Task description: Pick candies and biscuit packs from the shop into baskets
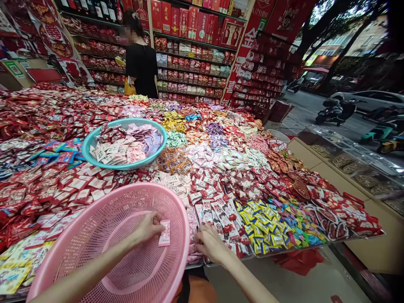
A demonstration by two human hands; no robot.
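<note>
A large pink plastic basket [176, 198] with mesh walls rests tilted at the front of the display. Inside it, my left hand [148, 229] pinches a small pink candy packet [164, 233] by its edge. To the right of the basket's rim, my right hand [210, 242] reaches down to the pink candy packets [194, 252] at the display's front edge. Its fingers are curled, and their tips are partly hidden, so whether it grips a packet is unclear. Red and white candy packets [217, 212] lie just beyond my right hand.
A turquoise basket [124, 166] filled with packets sits on the heaped candy. Yellow packets [263, 223] and multicoloured sweets [299, 225] lie to the right. A person in black [141, 63] stands by the back shelves. Parked scooters [337, 110] are outside at right.
</note>
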